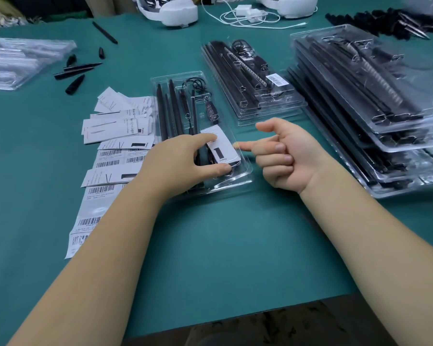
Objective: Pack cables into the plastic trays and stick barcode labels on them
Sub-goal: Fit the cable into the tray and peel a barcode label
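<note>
— Pinching a white card (221,146) with the left hand (183,163), forefinger on its far edge, thumb at its near corner, right over the near end of a clear plastic tray (245,168).

— Lying where, that tray?

— Mid-surface (223,245), holding black rods and a coiled black cable (196,84) with a small controller at its far end.

— And the right hand (285,156)?

— Gripping nothing; middle, ring and little fingers curled in, forefinger stretched toward the card's right edge, tip just at the tray rim, thumb raised.

— Labels?

— Fanned out left of the tray: barcode labels (108,156) and printed cards, partly under the left forearm.

— Further off?

— Stacked behind the tray, filled trays (255,78), the top one bearing a barcode sticker. Piled along the right edge, a taller stack (375,96). Resting near the far left corner, empty trays (18,63), with loose black tips (75,71) beside them. Sitting at the far edge, white headsets (170,8) and a white charger cable (248,16).
</note>
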Demonstrator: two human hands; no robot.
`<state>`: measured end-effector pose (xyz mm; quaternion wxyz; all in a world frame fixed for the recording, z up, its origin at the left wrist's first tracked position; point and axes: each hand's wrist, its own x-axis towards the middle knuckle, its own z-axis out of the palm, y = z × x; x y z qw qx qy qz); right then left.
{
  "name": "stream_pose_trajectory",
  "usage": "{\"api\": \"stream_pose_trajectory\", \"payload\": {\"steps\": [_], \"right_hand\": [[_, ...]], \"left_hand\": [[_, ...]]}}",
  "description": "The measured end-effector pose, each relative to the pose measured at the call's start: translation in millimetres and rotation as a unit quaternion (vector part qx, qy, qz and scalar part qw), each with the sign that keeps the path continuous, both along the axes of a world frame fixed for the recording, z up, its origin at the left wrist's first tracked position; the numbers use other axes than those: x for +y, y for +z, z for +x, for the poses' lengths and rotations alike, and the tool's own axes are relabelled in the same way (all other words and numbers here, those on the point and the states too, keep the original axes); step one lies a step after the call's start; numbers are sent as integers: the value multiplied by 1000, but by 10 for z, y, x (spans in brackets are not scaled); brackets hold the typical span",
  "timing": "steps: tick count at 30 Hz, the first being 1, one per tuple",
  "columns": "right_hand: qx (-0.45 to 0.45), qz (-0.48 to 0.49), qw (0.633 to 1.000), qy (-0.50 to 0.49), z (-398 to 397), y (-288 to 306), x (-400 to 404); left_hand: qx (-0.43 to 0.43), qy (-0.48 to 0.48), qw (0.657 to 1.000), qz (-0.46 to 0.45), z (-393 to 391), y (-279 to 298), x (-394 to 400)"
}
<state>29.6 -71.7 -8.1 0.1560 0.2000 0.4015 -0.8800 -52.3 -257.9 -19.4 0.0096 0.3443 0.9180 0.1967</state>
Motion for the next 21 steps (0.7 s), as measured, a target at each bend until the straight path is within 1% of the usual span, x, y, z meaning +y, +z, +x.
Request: {"api": "stream_pose_trajectory", "payload": {"steps": [1, 2, 3, 7, 8, 9, 10, 11, 13, 14, 15, 18, 21], "right_hand": [[-4, -26, 1000, 2, 2, 3, 7], [-8, -31, 999, 4, 2, 5, 11], [-13, -17, 1000, 5, -3, 3, 14], [-15, 89, 996, -4, -27, -9, -3], [-13, 132, 991, -11, -36, -10, -17], [-9, 195, 981, -19, -39, -15, -40], [2, 279, 960, -29, -35, -24, -70], [16, 374, 927, -37, -33, -33, -99], [46, 540, 839, -43, -25, -76, -131], [51, 588, 807, -30, -16, -91, -134], [46, 610, 791, -10, -7, -94, -134], [7, 632, 773, 57, 9, -78, -132], [5, 648, 756, 92, -10, -71, -134]], "left_hand": [[-2, 0, 1000, 0, -2, -2, -3], [-4, 2, 1000, -1, -4, -4, -6], [-4, 5, 1000, -2, -6, -8, -6], [-7, 6, 1000, -14, -13, -2, -3], [-8, 6, 1000, -21, -15, 3, 2], [-9, 7, 999, -30, -22, 5, 10], [-10, 9, 999, -37, -33, 7, 21], [-11, 12, 999, -42, -45, 7, 29], [-9, 15, 999, -48, -52, 6, 37], [-7, 13, 999, -51, -50, 5, 38], [-6, 11, 999, -52, -48, 2, 43], [0, 7, 998, -56, -42, -5, 51], [4, 5, 998, -64, -37, -6, 48]]}}
